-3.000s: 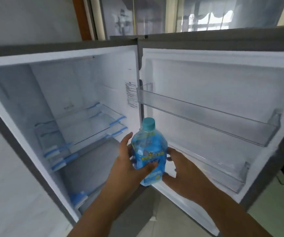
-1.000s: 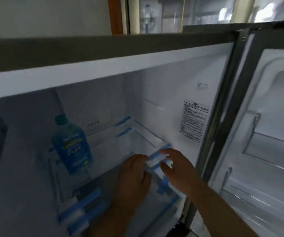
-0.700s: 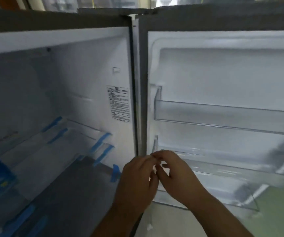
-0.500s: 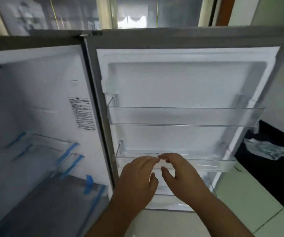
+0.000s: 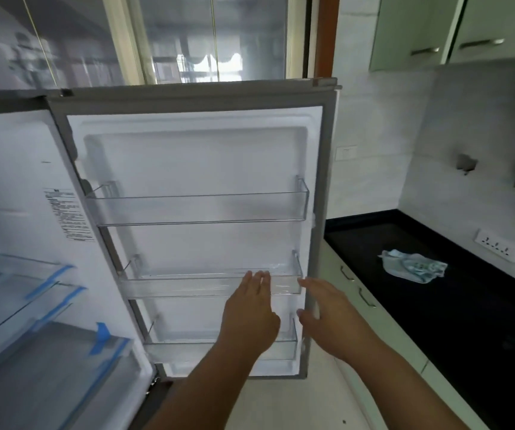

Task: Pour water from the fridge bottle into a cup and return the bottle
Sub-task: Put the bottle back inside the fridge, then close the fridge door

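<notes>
The fridge door (image 5: 194, 169) stands wide open in front of me, its clear door bins (image 5: 200, 209) bare. My left hand (image 5: 250, 315) is raised flat in front of the middle bin, fingers stretched, holding nothing. My right hand (image 5: 327, 318) reaches toward the door's outer edge (image 5: 323, 243), fingers spread, with the fingertips at or just short of it. The blue bottle is out of view, and no cup shows. The fridge interior (image 5: 17, 274) with its blue-taped glass shelves fills the left side.
A black countertop (image 5: 467, 305) runs along the right with a crumpled pale blue cloth (image 5: 411, 268) on it. A wall socket (image 5: 498, 245) sits above the counter. Green upper cabinets (image 5: 455, 29) hang at top right; pale drawers (image 5: 361, 293) line the counter front.
My view has swung right, from the shelf where the bottle stands to the open door and the counter. Both hands came out of the fridge and spread apart, the right toward the door edge.
</notes>
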Tool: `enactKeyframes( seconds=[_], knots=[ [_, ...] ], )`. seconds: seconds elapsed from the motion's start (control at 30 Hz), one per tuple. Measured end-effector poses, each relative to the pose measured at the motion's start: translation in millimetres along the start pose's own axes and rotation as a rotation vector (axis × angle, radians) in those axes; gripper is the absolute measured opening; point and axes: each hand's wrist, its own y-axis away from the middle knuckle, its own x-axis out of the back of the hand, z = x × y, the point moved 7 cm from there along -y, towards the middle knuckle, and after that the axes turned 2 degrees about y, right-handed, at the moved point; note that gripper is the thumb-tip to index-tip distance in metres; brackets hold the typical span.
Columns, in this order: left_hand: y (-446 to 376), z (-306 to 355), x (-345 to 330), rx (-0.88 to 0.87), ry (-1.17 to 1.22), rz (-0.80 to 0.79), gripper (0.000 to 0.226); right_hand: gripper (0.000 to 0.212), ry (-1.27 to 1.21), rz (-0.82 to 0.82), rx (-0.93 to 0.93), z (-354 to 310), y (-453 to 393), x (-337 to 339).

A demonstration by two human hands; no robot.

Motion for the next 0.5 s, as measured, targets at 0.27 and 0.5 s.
enactKeyframes(
  seconds=[0.27, 0.5],
  knots=[
    [15, 1, -2, 0.118, -0.002, 0.02, 0.084, 0.067, -0.037, -0.036, 0.009, 27, 11, 31],
    [51, -7, -2, 0.198, 0.003, 0.104, 0.08, 0.066, -0.127, -0.012, 0.063, 19, 19, 42]
  ],
)
